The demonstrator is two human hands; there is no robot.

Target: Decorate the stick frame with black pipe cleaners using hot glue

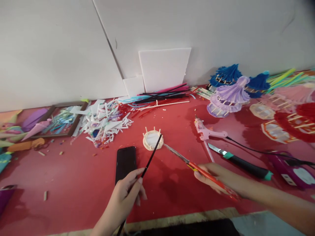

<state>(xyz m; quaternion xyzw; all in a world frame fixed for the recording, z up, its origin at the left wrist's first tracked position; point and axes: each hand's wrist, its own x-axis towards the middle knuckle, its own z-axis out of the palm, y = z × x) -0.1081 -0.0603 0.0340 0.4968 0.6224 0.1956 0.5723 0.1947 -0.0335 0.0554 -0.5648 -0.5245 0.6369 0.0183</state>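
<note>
Between the thumb and fingers of my left hand point(131, 188) is a thin black pipe cleaner point(150, 160), its upper end over a small round cream base point(159, 145) with short upright pegs. My right hand point(214, 177) grips long red-handled scissors point(206, 174), whose metal blades point toward the right side of the base. The blades look nearly together and the tip is close to the base's edge. A black phone point(126, 161) lies beside my left hand, partly behind its fingers.
A pink glue gun point(204, 131) and a black-and-green cutter point(246, 165) lie to the right. Fringed models, one of them lilac point(230, 95), stand at the back right. White scraps point(105, 121), a brown frame point(72, 129) and colored pipe cleaners point(162, 95) line the back.
</note>
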